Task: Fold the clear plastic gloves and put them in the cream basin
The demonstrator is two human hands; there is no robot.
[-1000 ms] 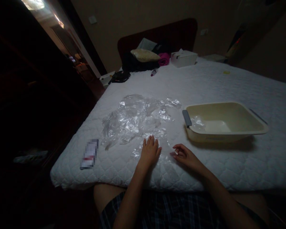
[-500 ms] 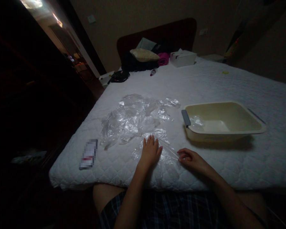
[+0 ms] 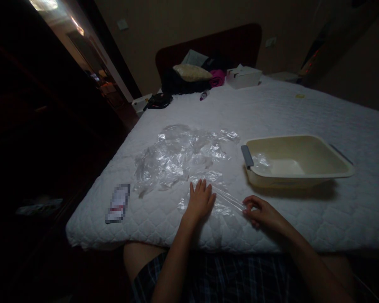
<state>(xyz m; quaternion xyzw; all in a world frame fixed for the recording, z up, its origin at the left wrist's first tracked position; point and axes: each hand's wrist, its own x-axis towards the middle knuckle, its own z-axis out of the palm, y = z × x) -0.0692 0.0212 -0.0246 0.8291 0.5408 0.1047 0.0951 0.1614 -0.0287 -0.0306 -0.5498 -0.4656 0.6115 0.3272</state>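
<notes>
A clear plastic bag (image 3: 222, 206) lies on the white quilted bed near its front edge. My left hand (image 3: 201, 198) rests flat on it, fingers stretched out. To the right, my right hand (image 3: 259, 210) pinches an edge of the same bag between thumb and fingers, and thin taut strands of plastic run from there toward the left hand. Beyond the hands spreads a heap of crumpled clear plastic bags (image 3: 177, 153). A cream plastic basin (image 3: 290, 182) with grey handles stands right of the heap, with a piece of clear plastic (image 3: 261, 160) inside.
At the left front of the bed (image 3: 318, 223) lies a phone-like item (image 3: 118, 203), its face blurred out. Toward the headboard (image 3: 208, 44) are a pale pillow (image 3: 192, 73), a magenta roll (image 3: 217, 78), a white box (image 3: 244, 78), a small bottle (image 3: 204, 96) and a black bag (image 3: 159, 101).
My right hand has moved slightly to the right, drawing the bag's edge out tighter and longer. My left hand stays in place on the plastic.
</notes>
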